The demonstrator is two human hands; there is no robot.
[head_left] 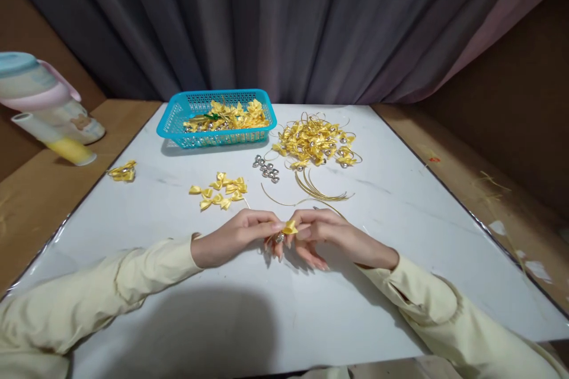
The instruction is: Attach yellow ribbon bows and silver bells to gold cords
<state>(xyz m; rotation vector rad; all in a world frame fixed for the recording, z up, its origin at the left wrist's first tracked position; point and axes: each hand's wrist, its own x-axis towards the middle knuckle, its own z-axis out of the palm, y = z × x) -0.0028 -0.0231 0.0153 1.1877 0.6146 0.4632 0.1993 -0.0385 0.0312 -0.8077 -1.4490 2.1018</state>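
Yellow satin ribbon bow [290, 227], one, was pinched between fingers of left hand [231, 240] and right hand [332, 233], its underside hidden.

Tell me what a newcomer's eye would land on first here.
First come the two hands meeting at the middle of the white table: the left hand and right hand pinch one small yellow bow between their fingertips. Behind them at the far edge stands a bright blue basket with more bows in it, and to its right lies a tangled heap of bows.
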